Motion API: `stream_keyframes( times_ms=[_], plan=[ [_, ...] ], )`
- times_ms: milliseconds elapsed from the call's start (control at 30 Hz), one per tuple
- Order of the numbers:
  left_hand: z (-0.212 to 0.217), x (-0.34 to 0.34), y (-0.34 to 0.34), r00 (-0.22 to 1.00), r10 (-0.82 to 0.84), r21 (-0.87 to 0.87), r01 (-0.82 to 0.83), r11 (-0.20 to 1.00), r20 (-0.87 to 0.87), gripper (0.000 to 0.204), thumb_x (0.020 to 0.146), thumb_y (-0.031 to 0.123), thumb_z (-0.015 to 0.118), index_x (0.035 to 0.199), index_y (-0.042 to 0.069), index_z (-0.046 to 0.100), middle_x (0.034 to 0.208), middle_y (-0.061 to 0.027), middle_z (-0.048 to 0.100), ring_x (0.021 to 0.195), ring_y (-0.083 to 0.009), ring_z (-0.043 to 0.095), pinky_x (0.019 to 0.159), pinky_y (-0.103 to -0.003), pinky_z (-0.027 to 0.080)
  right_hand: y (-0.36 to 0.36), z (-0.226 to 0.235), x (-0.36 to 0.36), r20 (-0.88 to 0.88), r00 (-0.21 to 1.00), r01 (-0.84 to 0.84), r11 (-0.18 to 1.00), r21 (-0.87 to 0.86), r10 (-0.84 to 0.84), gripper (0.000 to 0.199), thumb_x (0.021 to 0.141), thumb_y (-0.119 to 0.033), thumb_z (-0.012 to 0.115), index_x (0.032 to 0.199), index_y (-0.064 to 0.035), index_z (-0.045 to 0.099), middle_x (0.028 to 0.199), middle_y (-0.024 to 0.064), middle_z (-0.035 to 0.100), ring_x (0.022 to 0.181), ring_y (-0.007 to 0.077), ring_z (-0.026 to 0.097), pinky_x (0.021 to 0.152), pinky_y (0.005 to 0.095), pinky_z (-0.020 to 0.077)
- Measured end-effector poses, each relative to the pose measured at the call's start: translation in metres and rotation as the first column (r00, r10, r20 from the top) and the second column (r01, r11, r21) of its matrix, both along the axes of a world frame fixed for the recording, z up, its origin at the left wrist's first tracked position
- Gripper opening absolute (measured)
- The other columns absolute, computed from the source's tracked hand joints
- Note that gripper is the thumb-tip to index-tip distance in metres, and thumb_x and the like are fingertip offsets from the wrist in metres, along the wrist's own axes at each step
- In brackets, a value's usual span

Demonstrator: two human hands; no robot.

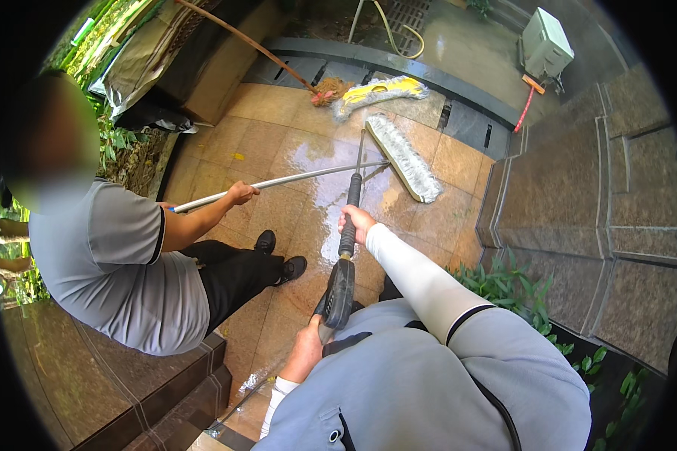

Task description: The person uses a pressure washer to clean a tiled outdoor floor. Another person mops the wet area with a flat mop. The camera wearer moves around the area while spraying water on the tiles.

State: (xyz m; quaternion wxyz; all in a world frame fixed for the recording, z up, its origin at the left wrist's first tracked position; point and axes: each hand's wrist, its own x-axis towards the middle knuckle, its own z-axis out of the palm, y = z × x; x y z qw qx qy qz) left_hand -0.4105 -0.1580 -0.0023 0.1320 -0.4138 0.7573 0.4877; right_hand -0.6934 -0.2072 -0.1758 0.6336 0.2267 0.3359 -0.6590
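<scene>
I hold the black spray gun (340,293): left hand (304,352) curled round its near end, right hand (359,224) clasped farther along.

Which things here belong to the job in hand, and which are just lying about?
In use:
spray gun, in left hand and right hand
white flat mop, held by a co-worker

Seemingly just lying about, unheld:
yellow-backed mop head
long-handled broom
pale hose
red-handled tool

Free rm R of spray lance (353,194), co-worker's mop pole (301,178) in way L
</scene>
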Motion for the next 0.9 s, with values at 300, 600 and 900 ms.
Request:
stream_keyframes(
  times_ms=[300, 600, 900],
  plan=[
    [-0.008, -0.001, -0.004, 0.999, 0.026, 0.095, -0.022, 0.995, -0.035, 0.042, 0.071, 0.013, 0.063, 0.108, 0.003, 0.044, 0.080, -0.0261, 0.058, 0.080, -0.0416, 0.057, 0.065, -0.043, 0.046, 0.015, -0.005, -0.009, -0.004, 0.999, 0.047, 0.999, 0.003, -0.047, 0.013, 0.079, -0.014, 0.051, 0.080, -0.0054, 0.041, 0.060, 0.0068, 0.045, 0.052, 0.0188, 0.047, 0.048, 0.0338, 0.0453],
    [0.019, -0.022, -0.004, 0.996, -0.086, 0.007, 0.086, 0.996, -0.005, 0.042, 0.071, 0.008, 0.062, 0.108, 0.002, 0.044, 0.082, -0.0268, 0.058, 0.082, -0.0416, 0.056, 0.068, -0.042, 0.046, 0.019, 0.001, -0.014, -0.033, 0.996, 0.077, 0.997, 0.008, -0.077, 0.013, 0.079, -0.014, 0.051, 0.080, -0.0051, 0.042, 0.059, 0.0067, 0.044, 0.052, 0.0186, 0.047, 0.048, 0.0325, 0.0448],
    [0.029, -0.022, -0.001, 0.990, -0.138, -0.013, 0.138, 0.990, 0.009, 0.044, 0.071, 0.011, 0.064, 0.109, 0.001, 0.044, 0.081, -0.0266, 0.058, 0.081, -0.0416, 0.057, 0.067, -0.042, 0.046, 0.044, 0.014, -0.009, -0.029, 0.993, 0.113, 0.992, 0.059, -0.111, 0.011, 0.080, -0.011, 0.050, 0.078, -0.0060, 0.040, 0.061, 0.0047, 0.043, 0.053, 0.0149, 0.045, 0.046, 0.0299, 0.0430]
  ],
)
